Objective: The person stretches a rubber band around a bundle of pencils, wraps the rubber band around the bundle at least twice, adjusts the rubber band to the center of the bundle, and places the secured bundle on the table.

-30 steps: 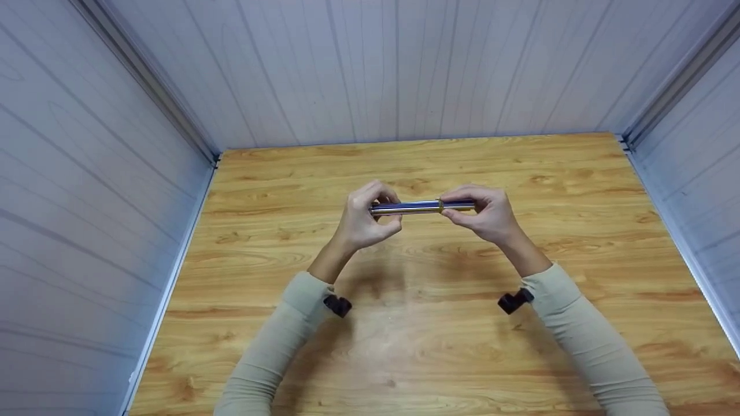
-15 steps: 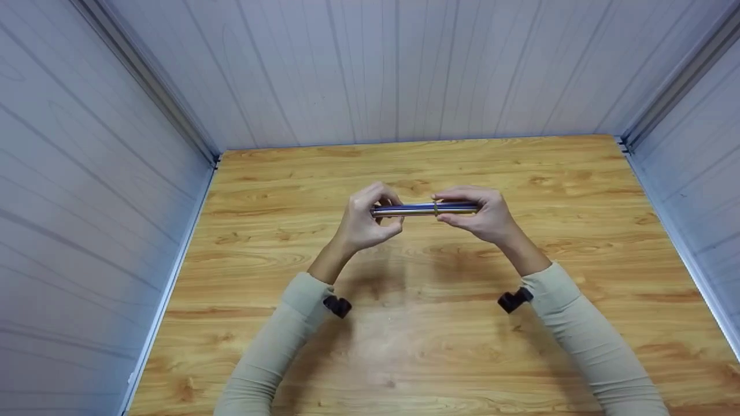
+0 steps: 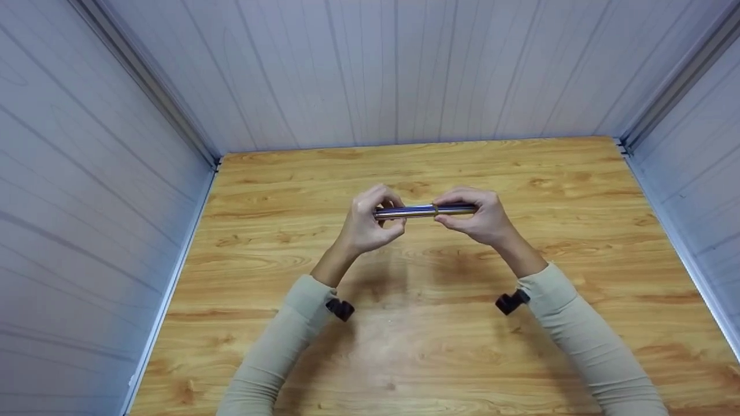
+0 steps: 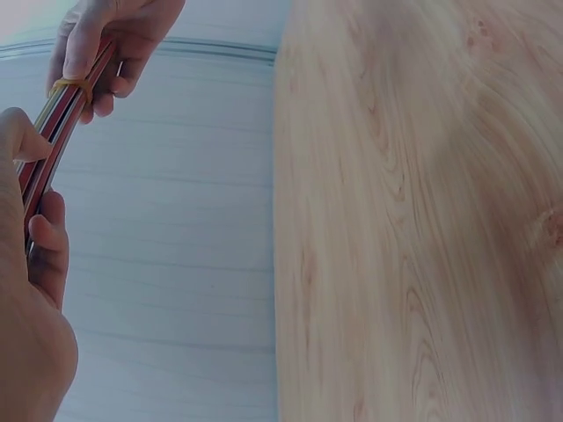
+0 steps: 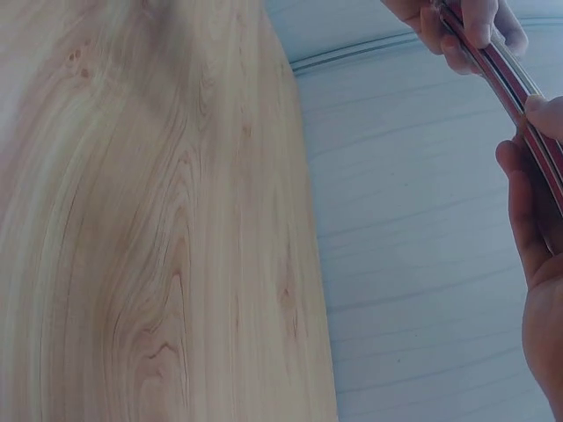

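A slim bundle of shiny pencil-like sticks is held level above the table, spanning both hands. The sticks look red, dark and silver in the wrist views. A tan band, like a rubber band, loops round them. My left hand grips the bundle's left end between curled fingers and thumb. On the other side, my right hand pinches the right part, its fingertips right at the band. The outer ends are partly hidden by the palms.
Below lies a wood-grain table bearing the hands' shadows. Pale panelled walls rise at the back, left and right. Small black cameras sit at both sleeve cuffs.
The band and my right fingertips have shifted left along the bundle, so less of it shows between the hands. My left hand has drifted slightly right and down, keeping its grip.
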`<state>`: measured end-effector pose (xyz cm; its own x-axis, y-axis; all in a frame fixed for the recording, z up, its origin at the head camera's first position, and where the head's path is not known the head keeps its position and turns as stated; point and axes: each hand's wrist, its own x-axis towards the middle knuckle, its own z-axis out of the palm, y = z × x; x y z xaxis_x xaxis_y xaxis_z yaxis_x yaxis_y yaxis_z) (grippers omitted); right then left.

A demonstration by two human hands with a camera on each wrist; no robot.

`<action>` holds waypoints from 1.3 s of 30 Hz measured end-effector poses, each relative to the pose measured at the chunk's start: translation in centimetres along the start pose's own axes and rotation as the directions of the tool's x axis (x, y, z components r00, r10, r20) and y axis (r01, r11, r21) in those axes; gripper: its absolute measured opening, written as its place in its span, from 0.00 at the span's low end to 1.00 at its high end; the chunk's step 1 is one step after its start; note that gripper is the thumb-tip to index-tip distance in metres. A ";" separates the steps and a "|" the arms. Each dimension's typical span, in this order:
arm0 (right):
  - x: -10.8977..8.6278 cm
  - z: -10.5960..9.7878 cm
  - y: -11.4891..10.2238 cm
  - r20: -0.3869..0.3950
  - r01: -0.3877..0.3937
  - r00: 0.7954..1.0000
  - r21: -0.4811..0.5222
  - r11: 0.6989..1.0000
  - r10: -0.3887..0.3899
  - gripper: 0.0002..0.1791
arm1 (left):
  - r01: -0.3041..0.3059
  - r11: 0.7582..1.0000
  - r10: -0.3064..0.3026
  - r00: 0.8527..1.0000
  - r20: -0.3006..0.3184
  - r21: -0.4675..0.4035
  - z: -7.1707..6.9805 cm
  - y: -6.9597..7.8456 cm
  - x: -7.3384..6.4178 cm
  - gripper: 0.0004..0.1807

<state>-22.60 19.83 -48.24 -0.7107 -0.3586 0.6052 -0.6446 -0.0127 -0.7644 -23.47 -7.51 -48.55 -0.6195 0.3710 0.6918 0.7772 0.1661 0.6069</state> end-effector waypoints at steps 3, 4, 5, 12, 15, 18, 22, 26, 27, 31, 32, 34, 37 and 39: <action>0.0 0.3 0.1 -0.001 0.004 1.000 0.010 1.000 -0.004 0.17 | 0.019 1.000 -0.020 1.000 0.014 0.013 0.1 0.0 0.0 0.08; 0.0 0.4 0.1 0.002 0.006 1.000 0.017 1.000 -0.006 0.17 | 0.025 1.000 -0.026 0.999 0.019 0.015 0.1 0.0 -0.1 0.08; 0.0 0.4 0.2 0.004 0.006 1.000 0.026 1.000 -0.006 0.17 | 0.030 0.999 -0.030 0.999 0.024 0.017 0.1 0.0 -0.1 0.08; 0.3 0.0 0.2 0.026 0.014 1.000 -0.006 1.000 -0.014 0.18 | 0.038 0.999 -0.039 0.999 0.021 0.028 -0.4 -0.2 -0.5 0.07; 0.5 -0.3 0.0 0.052 0.025 0.998 -0.017 1.000 -0.024 0.17 | 0.035 0.999 -0.035 0.999 0.014 0.028 -0.4 -0.2 -0.6 0.07; 0.7 -0.5 -0.1 0.079 0.034 0.996 -0.017 0.999 -0.032 0.16 | 0.029 0.999 -0.029 1.000 0.009 0.019 -0.3 -0.1 -0.5 0.07; 0.8 -0.4 -0.2 0.061 0.047 0.997 -0.053 0.997 -0.044 0.16 | 0.029 1.000 -0.029 1.000 0.003 0.011 -0.1 0.0 -0.2 0.07; 1.1 -0.1 -0.3 0.052 0.078 0.996 -0.072 0.994 -0.075 0.17 | 0.030 0.999 -0.030 1.000 0.007 0.018 0.2 0.1 0.0 0.07; 1.2 0.0 -0.3 0.057 0.089 0.995 -0.070 0.994 -0.085 0.17 | 0.030 0.999 -0.030 1.000 0.008 0.018 0.2 0.1 0.0 0.07; 1.3 0.1 -0.3 0.079 0.118 0.991 -0.070 0.991 -0.113 0.19 | 0.032 0.999 -0.032 0.999 0.012 0.009 0.2 0.0 -0.1 0.07; 1.3 0.1 -0.3 0.084 0.121 0.990 -0.066 0.990 -0.116 0.19 | 0.033 0.999 -0.033 0.999 0.012 0.006 0.1 0.0 -0.2 0.07; 1.3 0.0 -0.3 0.089 0.124 0.989 -0.075 0.989 -0.117 0.20 | 0.032 0.999 -0.032 0.999 0.008 -0.001 0.0 -0.1 -0.2 0.07; 1.3 -0.2 -0.3 0.101 0.127 0.988 -0.092 0.988 -0.117 0.19 | 0.026 1.000 -0.026 1.000 -0.001 -0.009 -0.1 -0.3 -0.3 0.07; 1.3 -0.2 -0.4 0.109 0.128 0.987 -0.101 0.987 -0.117 0.18 | 0.020 1.000 -0.020 1.000 -0.006 -0.014 -0.1 -0.3 -0.3 0.07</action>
<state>-23.39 19.55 -47.11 -0.5955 -0.4547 0.6622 -0.7552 0.0359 -0.6545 -23.57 -7.74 -48.92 -0.6359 0.3616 0.6818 0.7629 0.1612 0.6261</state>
